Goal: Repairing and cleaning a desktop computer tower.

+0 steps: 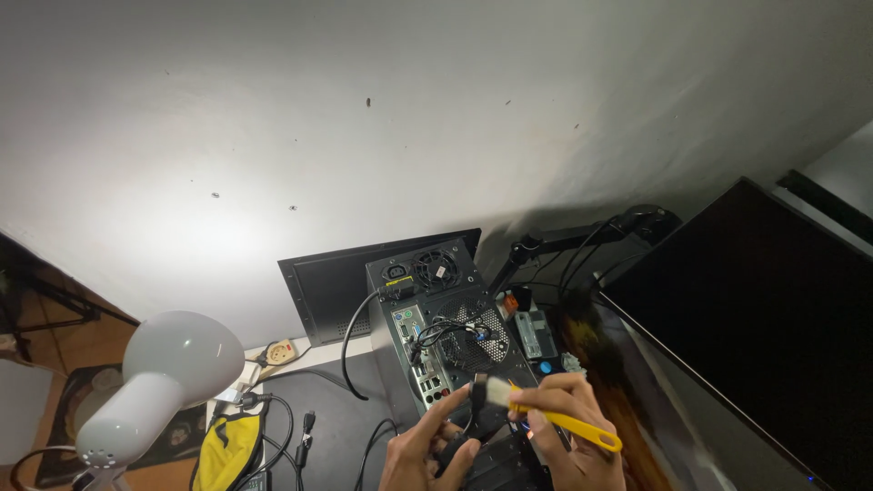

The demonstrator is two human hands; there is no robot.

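- The left hand point(426, 447) rises from the bottom edge of the view, palm turned inward, its fingers point(447, 406) stretched up and forward and pinched at the tips.
- The right hand point(566, 427) sits just beside it, knuckles upward, fingers curled closed in a grip, thumb pressed along the side.
- Both wrists are cut off by the lower frame edge; the forearms are out of sight.
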